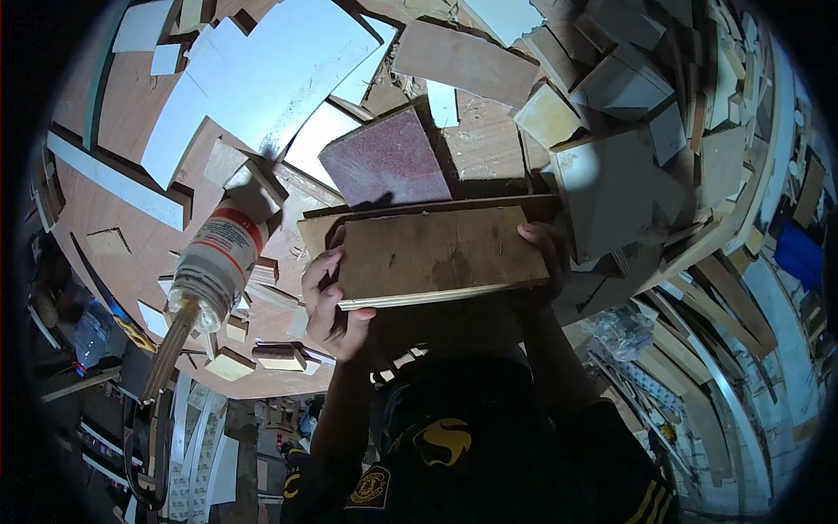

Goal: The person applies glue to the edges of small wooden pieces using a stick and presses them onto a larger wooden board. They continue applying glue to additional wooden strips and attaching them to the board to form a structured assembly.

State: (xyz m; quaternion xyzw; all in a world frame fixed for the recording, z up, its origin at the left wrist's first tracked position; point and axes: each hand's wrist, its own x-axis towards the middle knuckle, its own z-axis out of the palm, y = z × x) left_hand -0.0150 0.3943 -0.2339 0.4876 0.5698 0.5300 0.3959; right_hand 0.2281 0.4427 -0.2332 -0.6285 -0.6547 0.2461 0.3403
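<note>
A rectangular brown wooden piece (441, 253), with a pale edge toward me, is held level between my two hands. My left hand (336, 301) grips its left end, the thumb at the near edge. Around the right end is my right hand (548, 253), its fingers partly in shadow. Another long board (541, 206) shows just behind the held piece. Beyond that lies a reddish-brown square piece (384, 159). A white bottle with a red-banded label (223, 249) stands to the left, a wooden stick (170, 349) at its glue-smeared mouth.
Large white sheets (271, 70) cover the back left of the table (122, 201). Stacked boards and blocks (611, 188) are at the right. Small wood offcuts (231, 364) lie near the front left edge. Long strips and clear plastic (621, 334) sit lower right.
</note>
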